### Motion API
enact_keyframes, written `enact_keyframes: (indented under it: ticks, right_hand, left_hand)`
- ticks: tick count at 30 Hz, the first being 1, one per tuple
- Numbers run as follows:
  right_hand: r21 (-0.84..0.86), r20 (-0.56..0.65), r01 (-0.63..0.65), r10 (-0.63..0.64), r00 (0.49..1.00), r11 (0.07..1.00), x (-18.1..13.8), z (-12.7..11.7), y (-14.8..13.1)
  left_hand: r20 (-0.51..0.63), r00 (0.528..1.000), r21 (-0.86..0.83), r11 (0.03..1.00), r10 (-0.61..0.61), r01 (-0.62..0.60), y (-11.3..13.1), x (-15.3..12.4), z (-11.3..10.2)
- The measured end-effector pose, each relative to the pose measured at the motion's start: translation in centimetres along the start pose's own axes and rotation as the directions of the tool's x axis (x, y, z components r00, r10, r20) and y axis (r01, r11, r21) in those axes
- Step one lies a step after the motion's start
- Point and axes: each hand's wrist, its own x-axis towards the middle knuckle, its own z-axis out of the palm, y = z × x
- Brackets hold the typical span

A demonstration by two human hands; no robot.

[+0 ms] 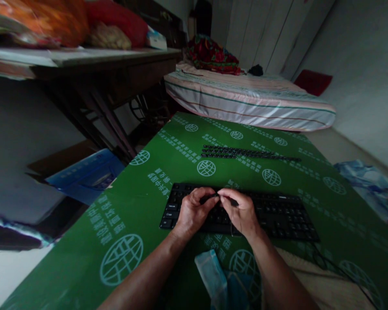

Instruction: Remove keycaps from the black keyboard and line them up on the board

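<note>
While our left hand (194, 209) and right hand (243, 210) pinch a small dark item (216, 194) at the fingertips, we see black keyboard (280, 215) just beneath them, dark strips (236, 151) beyond, green table (142, 219) under all.

Looks like a bedroom in a home.
Shown by a striped-covered bed (255, 101), a bunched floral blanket (213, 55) on it, and a table (116, 56) piled with bags (61, 21).
</note>
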Motion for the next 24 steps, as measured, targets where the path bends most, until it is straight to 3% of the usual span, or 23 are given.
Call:
enact_keyframes:
  ticks: [5, 11, 24]
  right_hand:
    - [-0.061, 0.032, 0.145, -0.143, 0.989, 0.988, 0.07, 0.38, 0.09]
    - [-0.098, 0.045, 0.186, -0.182, 0.982, 0.978, 0.04, 0.66, 0.27]
    - [-0.103, 0.024, 0.155, -0.153, 0.988, 0.983, 0.11, 0.8, -0.09]
  left_hand:
    - [0.017, 0.996, -0.189, 0.978, -0.092, 0.094, -0.3, 0.1, 0.04]
    - [0.08, 0.987, -0.362, 0.918, -0.14, 0.16, -0.59, 0.25, -0.08]
    - [0.073, 0.985, -0.363, 0.916, -0.154, 0.17, -0.13, 0.3, -0.41]
